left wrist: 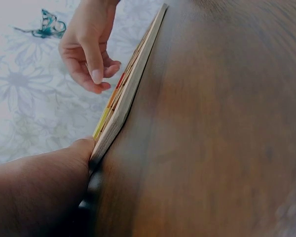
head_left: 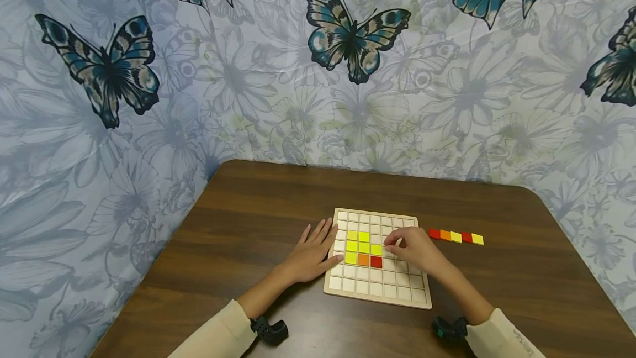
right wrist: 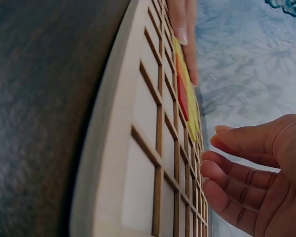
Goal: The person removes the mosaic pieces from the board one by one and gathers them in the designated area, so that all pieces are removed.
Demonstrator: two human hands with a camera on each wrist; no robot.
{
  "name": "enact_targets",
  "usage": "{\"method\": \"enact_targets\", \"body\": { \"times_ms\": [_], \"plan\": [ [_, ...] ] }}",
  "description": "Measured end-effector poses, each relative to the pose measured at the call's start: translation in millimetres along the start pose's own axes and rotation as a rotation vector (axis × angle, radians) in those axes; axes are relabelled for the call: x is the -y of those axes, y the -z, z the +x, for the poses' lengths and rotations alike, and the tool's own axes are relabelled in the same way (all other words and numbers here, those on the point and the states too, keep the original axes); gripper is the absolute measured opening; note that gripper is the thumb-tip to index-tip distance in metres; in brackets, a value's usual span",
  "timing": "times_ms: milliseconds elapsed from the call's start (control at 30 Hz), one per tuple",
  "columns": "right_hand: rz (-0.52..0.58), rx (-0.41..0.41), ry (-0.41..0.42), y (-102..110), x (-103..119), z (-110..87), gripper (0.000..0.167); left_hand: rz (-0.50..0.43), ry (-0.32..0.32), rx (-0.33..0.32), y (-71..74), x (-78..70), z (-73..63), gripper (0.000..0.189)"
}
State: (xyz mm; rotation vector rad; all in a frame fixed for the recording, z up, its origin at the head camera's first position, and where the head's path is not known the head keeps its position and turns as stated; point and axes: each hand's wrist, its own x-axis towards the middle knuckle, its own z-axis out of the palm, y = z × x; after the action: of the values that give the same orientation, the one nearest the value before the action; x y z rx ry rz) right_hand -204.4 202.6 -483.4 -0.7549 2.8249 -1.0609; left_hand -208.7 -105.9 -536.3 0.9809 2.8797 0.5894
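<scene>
Pale wooden, the grid board (head_left: 376, 275) is laid on the brown table (head_left: 278, 198). Its left edge is touched by the left hand (head_left: 314, 250), fingers straight. A yellow tile (head_left: 376, 249) is seated just beside the loosely curled right hand (head_left: 411, 246); nothing gripped is seen, though contact cannot be confirmed. Sleeve lettering (head_left: 524, 341) is illegible.

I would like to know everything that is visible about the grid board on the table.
The grid board is a pale, wooden-looking panel with a smooth rim and thin ridges dividing it into square cream cells. It lies flat on the brown table, turned slightly. Six yellow tiles, one orange tile and one red tile sit grouped in its cells. The left grip rests on its left edge; the right grip is over its right side, whether touching is unclear.
</scene>
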Motion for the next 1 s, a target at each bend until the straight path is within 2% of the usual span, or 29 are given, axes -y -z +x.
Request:
{"method": "enact_targets", "body": {
  "times_ms": [200,400,600,767,1000],
  "plan": [
    [-0.071,0.025,0.02,-6,1,7.4,0.003,0.024,0.009,0.013,2.3,-0.9,0.3,0.081],
    [-0.079,0.054,0.033,-8,5,12.2,0.006,0.034,0.01,0.027,8.2,-4.4,0.6,0.079],
    [-0.087,0.07,0.007,-10,10,13.5,0.008,0.035,0.007,0.023,4.6,-2.7,-0.2,0.08],
    [-0.092,0.05,-0.022,-13,11,12.9,0.008,0.031,0.005,0.022,2.8,-2.2,-1.7,0.08],
    [-0.076,0.002,-0.017,-14,12,11.2,0.006,0.029,0.012,0.019,4.2,-2.3,-2.1,0.079]
  ]
}}
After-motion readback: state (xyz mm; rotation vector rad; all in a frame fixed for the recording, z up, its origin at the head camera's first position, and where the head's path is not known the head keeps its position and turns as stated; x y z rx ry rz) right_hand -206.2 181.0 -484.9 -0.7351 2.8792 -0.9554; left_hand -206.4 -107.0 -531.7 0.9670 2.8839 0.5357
